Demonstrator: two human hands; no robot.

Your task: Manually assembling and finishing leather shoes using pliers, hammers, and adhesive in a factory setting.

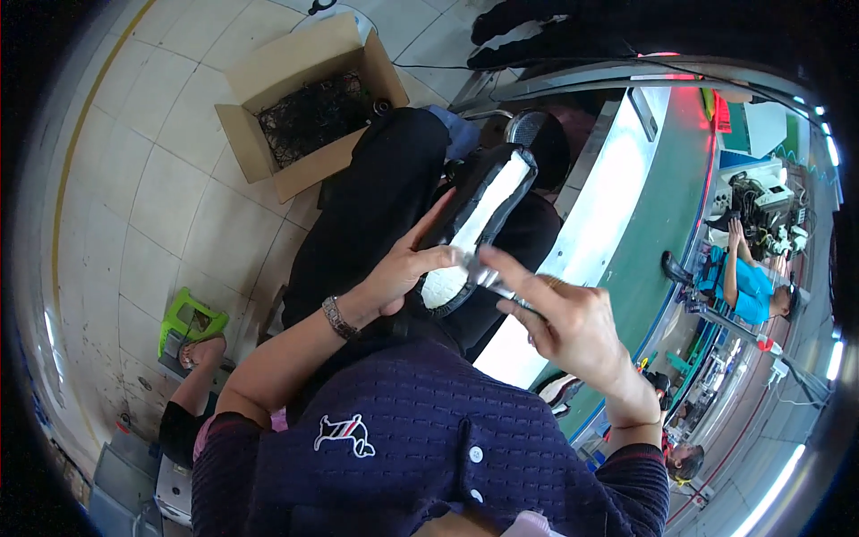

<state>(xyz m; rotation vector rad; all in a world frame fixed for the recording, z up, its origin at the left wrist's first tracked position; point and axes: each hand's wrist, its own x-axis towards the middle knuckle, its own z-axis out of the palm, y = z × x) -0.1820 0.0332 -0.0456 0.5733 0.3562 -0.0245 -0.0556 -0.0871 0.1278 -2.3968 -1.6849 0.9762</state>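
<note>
A black shoe upper (481, 215) lies bottom up across my lap, its long white underside edged by folded black material. My left hand (403, 273) grips its near part from the left, the thumb lying along the edge. Over the white underside, my right hand (573, 327) is closed around a shiny metal hand tool (488, 279). Motion blurs the tool's tip and the fingertips, so its exact kind does not show. The tip is close to my left thumb, at the shoe's edge; whether it touches is unclear.
An open cardboard box (268, 170) with dark tangled scraps stands beyond my left knee. At right runs a green conveyor belt (658, 224) with a white metal edge, where another shoe (562, 391) rests. A green plastic stool (190, 313) is at left. Co-worker in blue (750, 286) sits across.
</note>
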